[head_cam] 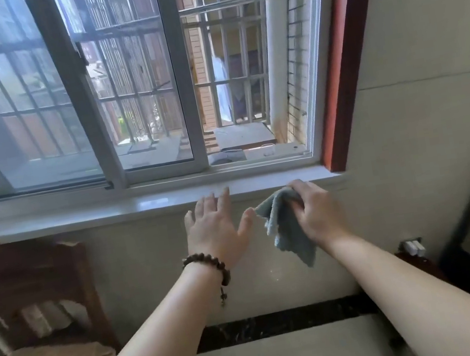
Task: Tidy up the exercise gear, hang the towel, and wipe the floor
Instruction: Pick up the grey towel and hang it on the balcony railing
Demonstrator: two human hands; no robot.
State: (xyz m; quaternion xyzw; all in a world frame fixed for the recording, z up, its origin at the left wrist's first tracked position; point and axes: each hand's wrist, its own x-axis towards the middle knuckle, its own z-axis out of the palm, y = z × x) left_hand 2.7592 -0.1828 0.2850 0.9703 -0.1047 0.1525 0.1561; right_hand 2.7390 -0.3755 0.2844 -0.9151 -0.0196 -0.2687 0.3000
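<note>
Both arms reach toward the window sill (pixel 78 215). The right hand (pixel 316 214) grips a grey-blue cloth (pixel 286 225), its fingers curled round the bunched upper part just below the front edge of the sill; the rest of the cloth hangs loose beneath the hand, in front of the tiled wall (pixel 149 269). The left hand (pixel 215 227) holds nothing: its fingers are straight and spread, the fingertips up at the sill's edge, the thumb pointing toward the cloth and close to it. A dark bead bracelet (pixel 208 267) sits on the left wrist.

A wooden chair (pixel 39 282) stands at the left below the sill. The window (pixel 130 80) above has sliding panes and metal bars (pixel 225 55) outside. A dark strip (pixel 282 322) runs along the foot of the wall. A small white socket (pixel 413 247) sits low on the right, too blurred to read. No writing or brand can be read anywhere.
</note>
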